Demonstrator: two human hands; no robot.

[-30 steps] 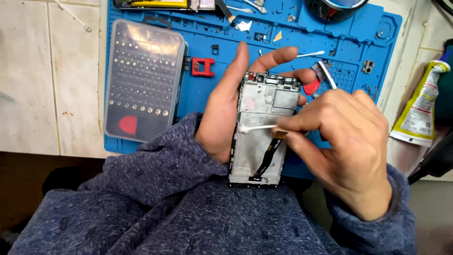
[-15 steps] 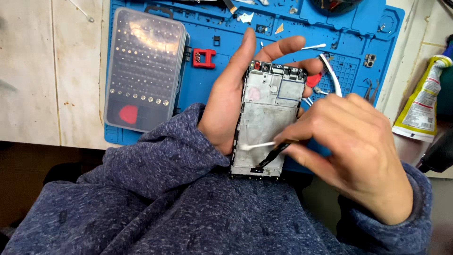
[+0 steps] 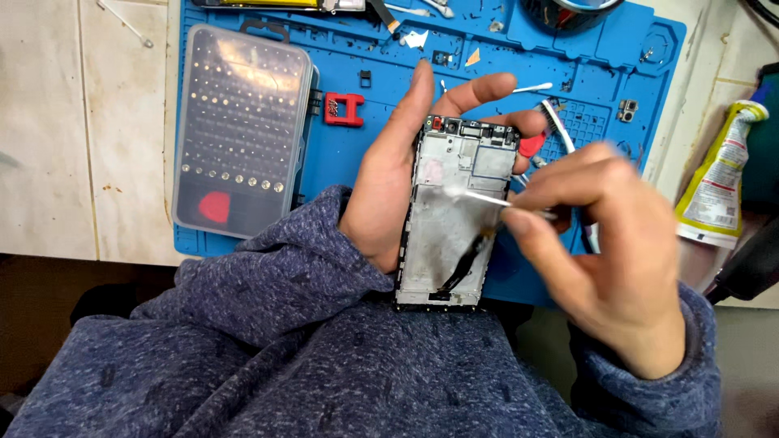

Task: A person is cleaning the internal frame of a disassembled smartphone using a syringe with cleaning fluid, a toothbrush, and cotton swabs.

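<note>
My left hand (image 3: 398, 174) grips an opened phone frame (image 3: 446, 235) from behind, fingers curled over its top edge. The frame is grey metal with a dark flex cable near its lower half. My right hand (image 3: 608, 251) pinches a cotton swab (image 3: 479, 197) whose white tip rests on the middle of the frame. Both arms wear a blue-grey knitted sweater.
A blue repair mat (image 3: 341, 154) covers the tiled worktop. On it lie a clear screwdriver-bit case (image 3: 239, 130), a small red part (image 3: 344, 109), a loose cotton swab (image 3: 531, 88) and small parts. A glue tube (image 3: 720, 182) lies at the right.
The swab tip has moved up from the lower part of the frame to its middle. The phone frame has shifted slightly in my left hand.
</note>
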